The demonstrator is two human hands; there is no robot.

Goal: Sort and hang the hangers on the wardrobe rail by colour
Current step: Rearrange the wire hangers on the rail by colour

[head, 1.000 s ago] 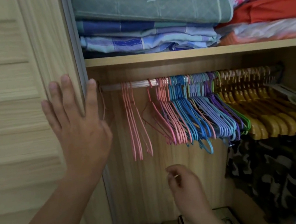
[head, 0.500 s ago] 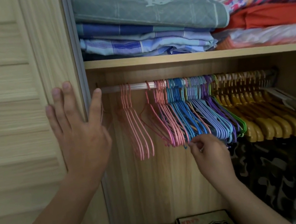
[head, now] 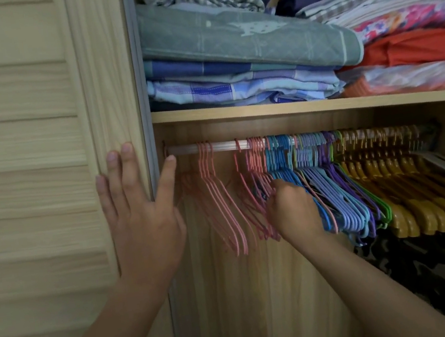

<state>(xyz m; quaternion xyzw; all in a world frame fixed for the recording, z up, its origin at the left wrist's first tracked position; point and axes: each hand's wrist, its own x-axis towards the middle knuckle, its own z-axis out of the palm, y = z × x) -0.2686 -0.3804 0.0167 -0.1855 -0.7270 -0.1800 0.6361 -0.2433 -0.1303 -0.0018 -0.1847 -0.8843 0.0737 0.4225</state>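
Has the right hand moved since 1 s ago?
Yes. The right hand has risen from below the hangers up into the pink hangers and blue hangers, nearer the rail.

The left hand (head: 143, 224) lies flat with straight fingers on the wardrobe door (head: 31, 165) edge. The right hand (head: 292, 210) has curled fingers among the pink hangers (head: 219, 197) and blue hangers (head: 282, 160) on the rail (head: 187, 149). Yellow hangers (head: 417, 199) hang further right. Folded cloths (head: 229, 54) lie on the shelf (head: 292, 106) above.
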